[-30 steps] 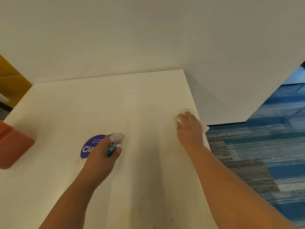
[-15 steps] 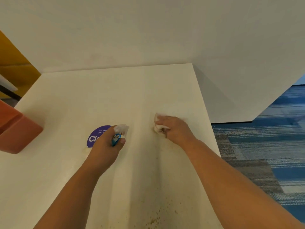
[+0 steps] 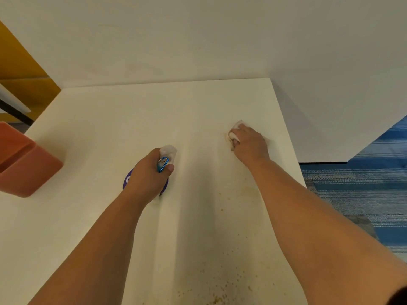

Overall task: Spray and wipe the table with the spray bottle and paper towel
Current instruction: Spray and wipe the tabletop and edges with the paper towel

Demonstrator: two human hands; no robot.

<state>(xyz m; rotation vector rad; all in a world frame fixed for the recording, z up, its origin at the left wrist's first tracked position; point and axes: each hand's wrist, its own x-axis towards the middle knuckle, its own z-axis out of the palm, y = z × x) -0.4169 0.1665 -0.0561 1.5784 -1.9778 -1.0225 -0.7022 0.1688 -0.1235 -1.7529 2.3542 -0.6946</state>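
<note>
A white table (image 3: 136,119) fills the view, with brown specks and a faint smear near its front middle. My left hand (image 3: 147,175) grips the spray bottle (image 3: 166,158) upright at the table's middle; only its white nozzle and blue trigger show above my fingers. My right hand (image 3: 248,144) presses a crumpled white paper towel (image 3: 234,130) onto the table near the right edge, its fingers curled over the towel. Most of the towel is hidden under the hand.
A purple round sticker (image 3: 128,180) lies on the table under my left hand. A red-orange box (image 3: 26,164) stands at the left edge. White walls rise behind and to the right. Blue carpet (image 3: 363,194) lies beyond the table's right edge.
My right hand slid the towel left toward the table's middle, then back right toward the edge. My left hand kept holding the spray bottle in much the same place.
</note>
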